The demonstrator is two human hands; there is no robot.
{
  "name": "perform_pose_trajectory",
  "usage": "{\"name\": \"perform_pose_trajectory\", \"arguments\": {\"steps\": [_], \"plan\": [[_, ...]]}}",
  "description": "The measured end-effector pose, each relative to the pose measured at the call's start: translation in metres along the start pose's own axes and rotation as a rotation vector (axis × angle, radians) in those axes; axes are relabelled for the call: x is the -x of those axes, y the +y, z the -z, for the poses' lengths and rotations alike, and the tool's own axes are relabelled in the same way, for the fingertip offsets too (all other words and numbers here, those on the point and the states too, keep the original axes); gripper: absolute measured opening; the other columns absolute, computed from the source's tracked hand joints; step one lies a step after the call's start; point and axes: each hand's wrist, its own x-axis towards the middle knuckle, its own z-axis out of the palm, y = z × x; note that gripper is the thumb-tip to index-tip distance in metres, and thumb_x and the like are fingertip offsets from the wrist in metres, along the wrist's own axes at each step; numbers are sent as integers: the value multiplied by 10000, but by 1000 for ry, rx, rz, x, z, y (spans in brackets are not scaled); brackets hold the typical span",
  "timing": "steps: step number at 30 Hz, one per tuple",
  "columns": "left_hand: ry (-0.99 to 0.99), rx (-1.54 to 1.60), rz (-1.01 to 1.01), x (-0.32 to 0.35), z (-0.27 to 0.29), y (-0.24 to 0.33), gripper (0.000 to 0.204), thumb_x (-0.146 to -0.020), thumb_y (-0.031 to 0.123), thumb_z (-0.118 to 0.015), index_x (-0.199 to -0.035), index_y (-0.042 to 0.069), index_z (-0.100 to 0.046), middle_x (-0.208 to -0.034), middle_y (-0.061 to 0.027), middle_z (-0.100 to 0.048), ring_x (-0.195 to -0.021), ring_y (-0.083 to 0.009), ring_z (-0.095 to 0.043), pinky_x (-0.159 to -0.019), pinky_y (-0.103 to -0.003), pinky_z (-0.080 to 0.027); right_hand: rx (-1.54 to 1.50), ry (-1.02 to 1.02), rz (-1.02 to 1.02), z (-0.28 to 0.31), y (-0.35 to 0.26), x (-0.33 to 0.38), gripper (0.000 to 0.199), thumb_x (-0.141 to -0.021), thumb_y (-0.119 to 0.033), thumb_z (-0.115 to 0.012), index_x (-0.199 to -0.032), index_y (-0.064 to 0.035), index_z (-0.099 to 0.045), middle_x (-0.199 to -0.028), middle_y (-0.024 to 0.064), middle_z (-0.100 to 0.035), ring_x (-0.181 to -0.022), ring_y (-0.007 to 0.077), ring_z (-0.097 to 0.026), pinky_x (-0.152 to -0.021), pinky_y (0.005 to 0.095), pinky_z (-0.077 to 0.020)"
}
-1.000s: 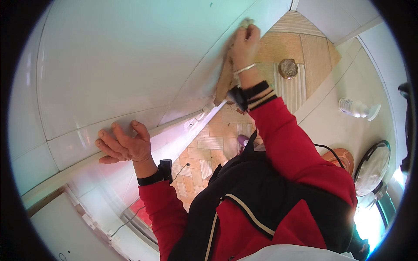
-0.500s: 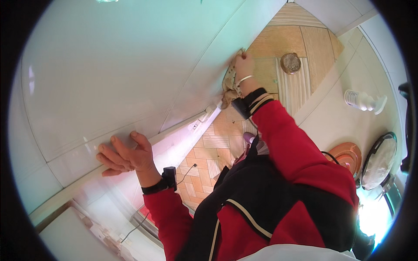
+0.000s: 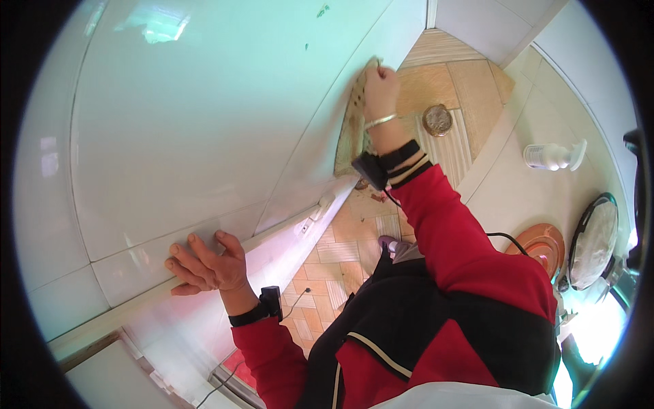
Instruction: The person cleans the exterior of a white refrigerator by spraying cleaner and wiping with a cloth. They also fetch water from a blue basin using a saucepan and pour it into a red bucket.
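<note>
A tan cloth with dark spots (image 3: 351, 133) hangs from my right hand (image 3: 381, 88), whose fingers are closed on its upper end. The cloth lies along the right-hand border of a glossy white tiled surface (image 3: 184, 129). Part of it is hidden behind my right wrist, which carries a bracelet and a black strapped device. My left hand (image 3: 208, 267) rests near the lower edge of the white surface, its fingers spread and nothing in them. Close to that hand runs a pale edge strip (image 3: 146, 294).
A round brownish object (image 3: 437, 120) sits on the wood-patterned tiles (image 3: 429, 78). To the right are a white spray bottle (image 3: 546, 157), a reddish-brown round lid-like thing (image 3: 541, 247) and a dark-rimmed round thing (image 3: 594, 245). A thin cable (image 3: 294, 303) shows below.
My right hand has moved slightly up and left, and the cloth now hangs longer and flatter along the white surface. My left hand keeps its spread pose; the whole view has shifted a little.
</note>
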Motion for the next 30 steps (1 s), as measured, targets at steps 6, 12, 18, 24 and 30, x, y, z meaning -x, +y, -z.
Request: {"name": "perform_pose_trajectory", "arguments": {"steps": [6, 12, 18, 24, 30], "plan": [[-26, -2, 19, -2, 1, 1, 371, -815, 310, -485, -1067, 38, -509, -1204, -172, -465, -1184, -353, -365, -1043, -492, 23, -254, -3, 334, -16, -85, -36, 234, -789, -139, -572, -911, 61, -559, -783, 67, -586, -685, 121, -520, -598, 241, -437], [-39, 2, 13, 3, 1, -1, 399, -817, 322, -496, -1086, 26, -498, -1215, -192, -449, -1201, -367, -343, -1037, -501, 30, -46, 201, 352, -15, -71, -109, 269, -817, -218, -564, -857, 48, -579, -693, 84, -591, -601, 139, -545, -542, 264, -444], [-46, -8, -24, 4, 2, -3, 429, -830, 316, -490, -1129, 10, -458, -1204, -246, -435, -1222, -386, -310, -1032, -509, 23, 160, 252, 185, -4, -16, -214, 322, -796, -293, -547, -830, 20, -616, -775, 186, -621, -733, 329, -593, -667, 381, -462], [-36, -27, -52, -1, 1, -1, 430, -851, 304, -470, -1149, -2, -432, -1236, -249, -410, -1221, -399, -311, -1035, -505, -8, 560, 124, 81, 27, 22, -232, 340, -800, -285, -507, -833, 31, -629, -750, 198, -624, -730, 329, -609, -670, 390, -460], [-35, -36, -18, 1, 1, -1, 452, -851, 334, -473, -1178, 26, -424, -1262, -225, -412, -1213, -368, -344, -1045, -470, -17, 348, 94, -71, 26, -4, -211, 300, -815, -244, -503, -854, 25, -628, -745, 160, -633, -666, 260, -615, -626, 352, -465]]}}
